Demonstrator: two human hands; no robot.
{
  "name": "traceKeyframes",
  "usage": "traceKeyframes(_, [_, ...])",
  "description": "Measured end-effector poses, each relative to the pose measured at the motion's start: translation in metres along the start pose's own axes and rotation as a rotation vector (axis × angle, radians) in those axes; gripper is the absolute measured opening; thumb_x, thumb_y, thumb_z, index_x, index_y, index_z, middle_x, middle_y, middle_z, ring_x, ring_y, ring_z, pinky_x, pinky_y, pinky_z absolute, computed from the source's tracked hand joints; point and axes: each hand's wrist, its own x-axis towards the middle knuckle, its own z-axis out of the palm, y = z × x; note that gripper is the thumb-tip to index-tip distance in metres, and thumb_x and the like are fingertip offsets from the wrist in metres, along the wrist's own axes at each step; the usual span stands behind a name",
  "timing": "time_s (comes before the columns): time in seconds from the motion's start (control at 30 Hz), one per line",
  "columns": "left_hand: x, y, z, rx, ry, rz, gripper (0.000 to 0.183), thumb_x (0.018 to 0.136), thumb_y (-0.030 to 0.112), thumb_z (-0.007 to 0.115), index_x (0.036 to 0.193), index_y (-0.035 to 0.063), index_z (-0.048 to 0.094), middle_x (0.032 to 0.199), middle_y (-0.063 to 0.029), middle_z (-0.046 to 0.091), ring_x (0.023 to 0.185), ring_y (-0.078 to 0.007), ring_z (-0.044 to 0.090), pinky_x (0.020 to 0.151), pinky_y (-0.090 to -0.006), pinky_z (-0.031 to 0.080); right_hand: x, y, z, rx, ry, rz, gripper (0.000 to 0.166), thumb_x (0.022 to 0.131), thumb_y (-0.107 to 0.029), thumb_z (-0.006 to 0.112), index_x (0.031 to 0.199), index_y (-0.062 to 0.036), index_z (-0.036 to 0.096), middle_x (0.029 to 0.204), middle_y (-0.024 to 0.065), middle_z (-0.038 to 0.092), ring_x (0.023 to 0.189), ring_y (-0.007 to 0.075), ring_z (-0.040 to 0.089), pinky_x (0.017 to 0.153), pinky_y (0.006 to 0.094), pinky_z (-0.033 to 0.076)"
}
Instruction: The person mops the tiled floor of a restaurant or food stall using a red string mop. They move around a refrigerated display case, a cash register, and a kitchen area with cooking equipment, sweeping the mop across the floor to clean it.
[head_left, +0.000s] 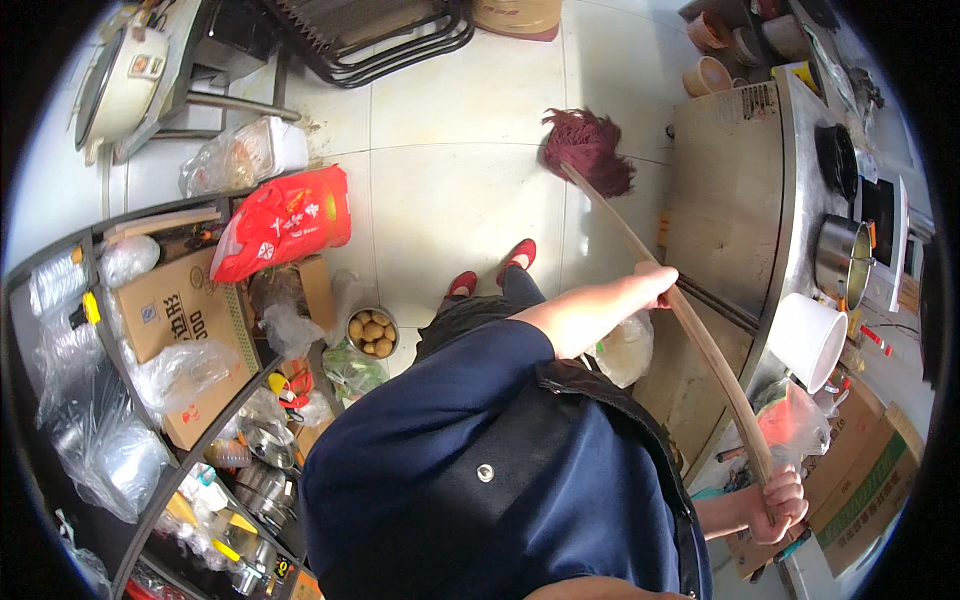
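Observation:
A string mop with a dark red head (589, 150) rests on the pale tiled floor, ahead and to the right of my feet. Its long wooden handle (709, 345) slants back toward my right side and looks bent by the lens. My left hand (657, 285) reaches across my body and grips the handle around its middle. Near the handle's top end, my right hand (781, 504) is closed around the wood, beside the steel counter. Both red shoes (519, 253) stand on the floor behind the mop head.
A steel cabinet with a counter (724, 187) runs along the right, bearing a pot (840, 255) and a white bucket (806, 341). On the left are crowded shelves (184, 465), a red plastic bag (289, 221) and a bowl of potatoes (372, 333). Folded metal-framed furniture (390, 45) lies ahead.

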Motion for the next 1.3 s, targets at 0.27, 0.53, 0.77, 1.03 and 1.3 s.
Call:
traceKeyframes(0.27, [-0.063, 0.008, -0.156, -0.246, 0.105, 0.156, 0.026, 0.07, 0.008, 0.054, 0.092, -0.0012, 0.043, 0.085, -0.0134, 0.047, 0.072, -0.0255, 0.054, 0.059, -0.0436, 0.052, -0.035, 0.014, 0.083, 0.251, -0.18, 0.052, 0.015, 0.071, -0.02, 0.046, 0.063, -0.0095, 0.04, 0.05, 0.0019, 0.039, 0.042, 0.0138, 0.035, 0.048, 0.0305, 0.027])
traceKeyframes(0.53, [-0.119, -0.012, -0.331, -0.523, 0.137, 0.269, 0.027, 0.084, 0.016, 0.046, 0.101, -0.0032, 0.037, 0.093, -0.0136, 0.045, 0.086, -0.0219, 0.05, 0.067, -0.0409, 0.05, -0.081, 0.012, 0.206, 0.471, -0.283, 0.179, 0.019, 0.066, -0.016, 0.053, 0.054, -0.0093, 0.041, 0.046, 0.0029, 0.045, 0.039, 0.0163, 0.043, 0.042, 0.0303, 0.038])
traceKeyframes(0.77, [-0.147, -0.079, -0.339, -0.636, 0.144, 0.218, 0.023, 0.082, 0.012, 0.048, 0.099, 0.002, 0.035, 0.087, -0.0105, 0.042, 0.071, -0.021, 0.05, 0.064, -0.0432, 0.053, -0.102, -0.021, 0.19, 0.507, -0.324, 0.281, 0.017, 0.065, -0.009, 0.051, 0.051, -0.0072, 0.04, 0.045, 0.0038, 0.045, 0.038, 0.0167, 0.042, 0.041, 0.0303, 0.038])
traceKeyframes(1.03, [-0.134, -0.125, -0.227, -0.25, 0.14, -0.064, 0.02, 0.078, 0.013, 0.05, 0.09, -0.0002, 0.04, 0.075, -0.0096, 0.047, 0.06, -0.0209, 0.052, 0.053, -0.0342, 0.052, -0.136, -0.102, 0.11, 0.204, -0.205, 0.212, 0.021, 0.07, -0.016, 0.051, 0.054, -0.0105, 0.039, 0.046, -0.0004, 0.047, 0.041, 0.0102, 0.046, 0.043, 0.023, 0.034])
traceKeyframes(1.3, [-0.073, -0.134, -0.153, 0.236, 0.096, -0.037, 0.018, 0.072, 0.015, 0.052, 0.086, 0.0037, 0.051, 0.076, -0.0073, 0.051, 0.06, -0.0189, 0.053, 0.047, -0.031, 0.046, -0.201, -0.105, 0.099, 0.014, 0.137, 0.086, 0.021, 0.066, -0.02, 0.048, 0.052, -0.0104, 0.035, 0.047, 0.0007, 0.039, 0.04, 0.0116, 0.035, 0.045, 0.0271, 0.025])
